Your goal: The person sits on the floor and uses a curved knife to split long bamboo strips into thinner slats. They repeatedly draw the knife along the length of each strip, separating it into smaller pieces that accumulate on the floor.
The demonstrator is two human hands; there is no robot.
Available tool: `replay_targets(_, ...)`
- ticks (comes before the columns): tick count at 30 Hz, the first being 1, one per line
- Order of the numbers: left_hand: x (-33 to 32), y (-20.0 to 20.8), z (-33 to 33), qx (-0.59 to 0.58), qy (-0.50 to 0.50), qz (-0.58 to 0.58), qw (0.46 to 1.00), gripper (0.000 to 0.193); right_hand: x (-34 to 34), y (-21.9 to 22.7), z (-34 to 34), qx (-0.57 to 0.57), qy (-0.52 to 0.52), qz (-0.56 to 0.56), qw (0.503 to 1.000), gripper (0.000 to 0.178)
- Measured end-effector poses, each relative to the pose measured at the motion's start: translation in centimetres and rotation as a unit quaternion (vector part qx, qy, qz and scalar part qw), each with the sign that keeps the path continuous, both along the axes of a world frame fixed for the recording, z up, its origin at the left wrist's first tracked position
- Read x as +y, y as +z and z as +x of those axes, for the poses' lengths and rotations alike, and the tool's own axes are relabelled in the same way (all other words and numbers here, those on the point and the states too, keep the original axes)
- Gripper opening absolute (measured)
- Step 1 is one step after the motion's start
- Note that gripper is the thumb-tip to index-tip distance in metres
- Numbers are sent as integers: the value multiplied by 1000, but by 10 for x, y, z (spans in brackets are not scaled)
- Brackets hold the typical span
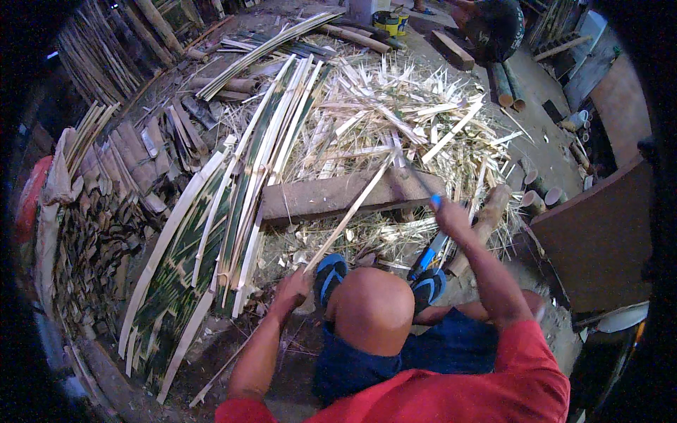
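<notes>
Working arrangement of two hands about a pale strip. The left hand [291,290] is closed round the near part of the strip [349,213], which extends forward and to the right from the fist, its long axis slanting across the wooden block [303,197]. The right hand [453,217], well apart from the left and farther forward, is closed round the blue handle of a bladed tool [421,182]. The blade points forward and leftward, converging on the strip's far end beyond the block; of the two hands, the right lies nearer to that end. Whether blade and strip touch cannot be determined, since the tip merges with the heap of shavings [395,116] behind. The cutting edge is too fine to resolve. The fingers of the left hand are largely concealed, and whether the strip continues beneath the left forearm [257,356] remains unclear.
</notes>
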State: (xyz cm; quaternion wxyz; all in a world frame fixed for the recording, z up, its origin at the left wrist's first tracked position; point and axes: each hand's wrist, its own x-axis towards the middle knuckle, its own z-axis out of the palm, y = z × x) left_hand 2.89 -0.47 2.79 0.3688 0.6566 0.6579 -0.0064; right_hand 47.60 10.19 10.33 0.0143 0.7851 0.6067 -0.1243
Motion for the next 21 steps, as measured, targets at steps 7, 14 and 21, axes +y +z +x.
replay_targets(7, 34, -19, 31, -140, 11, 37, 989, 39, -78, -27, -95, 60, 214, -80, 972, 43)
replay_targets(14, 27, -35, 13, -89, -21, 48, 995, 43, -59, 7, -93, 50, 308, -99, 945, 43)
replay_targets(21, 18, -40, 8, -157, 2, 72, 985, 42, -54, -2, -81, 70, 371, -199, 904, 45)
